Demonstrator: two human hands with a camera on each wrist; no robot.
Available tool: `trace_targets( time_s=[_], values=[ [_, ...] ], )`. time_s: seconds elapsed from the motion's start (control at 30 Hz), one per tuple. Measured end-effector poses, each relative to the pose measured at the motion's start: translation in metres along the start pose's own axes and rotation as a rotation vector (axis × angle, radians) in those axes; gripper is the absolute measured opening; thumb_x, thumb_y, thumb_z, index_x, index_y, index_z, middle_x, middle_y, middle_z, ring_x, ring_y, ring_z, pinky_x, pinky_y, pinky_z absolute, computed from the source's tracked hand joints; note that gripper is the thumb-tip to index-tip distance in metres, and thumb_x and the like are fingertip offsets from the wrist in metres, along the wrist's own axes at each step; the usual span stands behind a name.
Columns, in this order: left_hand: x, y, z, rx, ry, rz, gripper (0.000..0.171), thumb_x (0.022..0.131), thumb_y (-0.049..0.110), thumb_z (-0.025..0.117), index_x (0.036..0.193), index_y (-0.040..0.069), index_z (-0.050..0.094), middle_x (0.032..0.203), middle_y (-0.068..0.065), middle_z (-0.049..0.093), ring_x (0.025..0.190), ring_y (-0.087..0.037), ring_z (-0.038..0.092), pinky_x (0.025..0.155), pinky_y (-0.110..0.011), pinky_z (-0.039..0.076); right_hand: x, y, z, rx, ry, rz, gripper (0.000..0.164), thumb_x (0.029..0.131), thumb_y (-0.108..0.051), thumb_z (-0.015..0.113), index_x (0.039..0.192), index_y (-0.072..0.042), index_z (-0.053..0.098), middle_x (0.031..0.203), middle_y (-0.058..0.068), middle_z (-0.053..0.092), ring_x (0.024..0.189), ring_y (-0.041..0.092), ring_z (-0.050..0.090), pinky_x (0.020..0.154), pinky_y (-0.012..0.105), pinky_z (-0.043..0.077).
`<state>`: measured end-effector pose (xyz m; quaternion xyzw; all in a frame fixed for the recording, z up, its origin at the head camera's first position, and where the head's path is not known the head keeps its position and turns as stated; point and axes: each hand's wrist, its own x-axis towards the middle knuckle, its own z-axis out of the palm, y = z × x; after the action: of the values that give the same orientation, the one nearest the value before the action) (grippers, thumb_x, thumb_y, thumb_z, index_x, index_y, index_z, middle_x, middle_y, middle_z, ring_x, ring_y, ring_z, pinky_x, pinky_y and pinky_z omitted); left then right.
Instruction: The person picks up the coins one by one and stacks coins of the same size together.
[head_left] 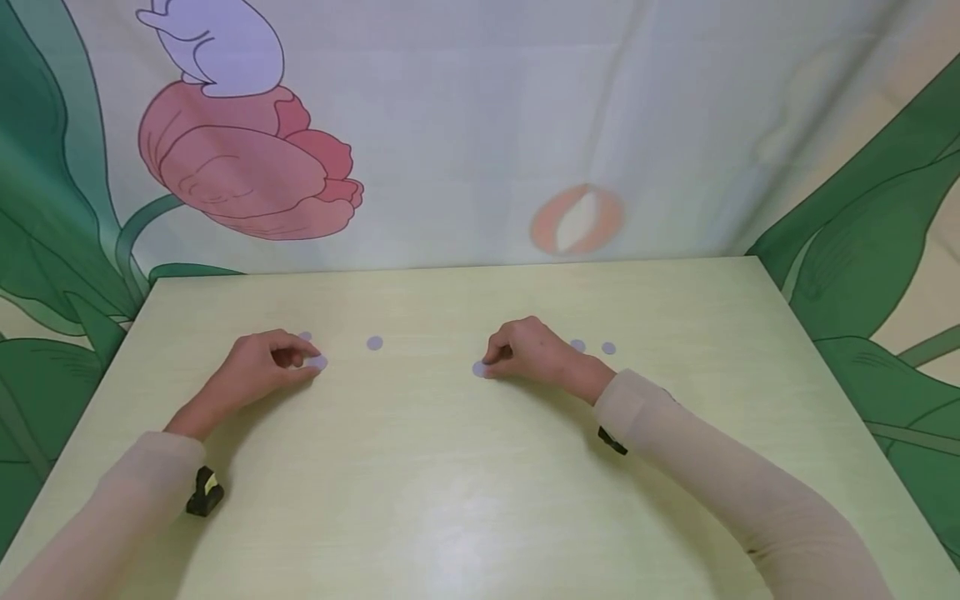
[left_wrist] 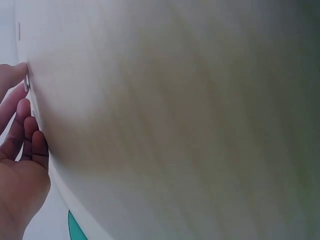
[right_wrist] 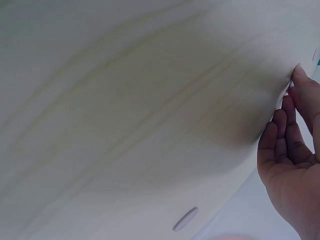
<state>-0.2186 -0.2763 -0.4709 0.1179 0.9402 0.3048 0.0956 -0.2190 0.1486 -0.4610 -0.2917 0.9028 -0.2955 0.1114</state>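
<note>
Small flat lilac discs lie spread over the pale wooden table (head_left: 420,467). On the left, my left hand (head_left: 262,367) pinches one disc (head_left: 320,362) between thumb and fingertips, low at the tabletop. Just behind those fingers is a second disc (head_left: 305,336), partly hidden. Right of centre, my right hand (head_left: 536,354) has thumb and forefinger on another disc (head_left: 479,368), pinching its right edge. In the left wrist view, the left hand (left_wrist: 22,170) shows a thin disc edge between its fingertips. The right hand's (right_wrist: 295,155) disc is mostly hidden in the right wrist view.
One disc (head_left: 375,342) lies between the hands. Two more, a disc (head_left: 577,345) and a disc (head_left: 609,348), lie behind the right wrist. A printed curtain (head_left: 450,150) hangs along the table's back edge. Small black devices (head_left: 205,492) sit under both wrists.
</note>
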Motion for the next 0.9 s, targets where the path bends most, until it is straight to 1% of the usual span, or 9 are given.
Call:
trace_targets(
  time_s=[0.17, 0.33, 0.43, 0.63, 0.7, 0.9],
  values=[
    [0.001, 0.007, 0.001, 0.004, 0.028, -0.001, 0.032, 0.089, 0.035, 0.08, 0.109, 0.01, 0.076, 0.095, -0.006, 0.063, 0.095, -0.024, 0.053, 0.079, -0.029, 0.046, 0.0, 0.0, 0.0, 0.001, -0.005, -0.005, 0.008, 0.09, -0.026, 0.08, 0.09, -0.018, 0.08, 0.092, -0.008, 0.072, 0.087, 0.009, 0.064, 0.082, 0.026, 0.053],
    [0.004, 0.019, 0.002, 0.002, 0.041, 0.021, 0.028, 0.088, 0.027, 0.08, 0.108, 0.008, 0.076, 0.098, -0.008, 0.065, 0.094, -0.026, 0.056, 0.082, -0.033, 0.048, 0.0, -0.001, -0.001, 0.002, -0.016, 0.009, 0.008, 0.09, -0.027, 0.08, 0.09, -0.019, 0.08, 0.093, -0.008, 0.072, 0.088, 0.008, 0.064, 0.082, 0.026, 0.052],
    [0.006, 0.027, 0.004, -0.001, 0.042, 0.026, 0.027, 0.088, 0.025, 0.08, 0.107, 0.006, 0.075, 0.099, -0.009, 0.066, 0.095, -0.026, 0.056, 0.083, -0.033, 0.048, -0.001, -0.001, -0.001, -0.001, -0.016, 0.015, 0.007, 0.09, -0.025, 0.08, 0.091, -0.018, 0.08, 0.093, -0.007, 0.072, 0.088, 0.009, 0.064, 0.081, 0.026, 0.053],
    [0.008, 0.04, 0.007, -0.01, 0.046, 0.036, 0.029, 0.088, 0.026, 0.081, 0.107, 0.005, 0.075, 0.098, -0.008, 0.066, 0.094, -0.025, 0.057, 0.082, -0.034, 0.048, 0.0, 0.002, 0.001, -0.012, -0.011, 0.012, 0.007, 0.091, -0.027, 0.079, 0.09, -0.02, 0.081, 0.092, -0.008, 0.071, 0.087, 0.008, 0.063, 0.081, 0.026, 0.052],
    [0.009, 0.044, 0.008, -0.019, 0.051, 0.039, 0.03, 0.087, 0.027, 0.081, 0.107, 0.005, 0.075, 0.097, -0.008, 0.066, 0.094, -0.025, 0.057, 0.082, -0.033, 0.048, 0.001, 0.003, 0.002, -0.017, -0.01, 0.013, 0.008, 0.091, -0.028, 0.079, 0.09, -0.02, 0.081, 0.092, -0.008, 0.071, 0.086, 0.008, 0.063, 0.081, 0.025, 0.052],
    [0.013, 0.055, 0.012, -0.058, 0.061, 0.033, 0.031, 0.087, 0.027, 0.082, 0.107, 0.005, 0.075, 0.096, -0.008, 0.064, 0.094, -0.025, 0.056, 0.077, -0.025, 0.046, 0.001, 0.003, 0.002, -0.019, -0.012, 0.015, 0.007, 0.091, -0.027, 0.079, 0.09, -0.02, 0.081, 0.091, -0.008, 0.07, 0.085, 0.008, 0.063, 0.08, 0.025, 0.052]
  ],
)
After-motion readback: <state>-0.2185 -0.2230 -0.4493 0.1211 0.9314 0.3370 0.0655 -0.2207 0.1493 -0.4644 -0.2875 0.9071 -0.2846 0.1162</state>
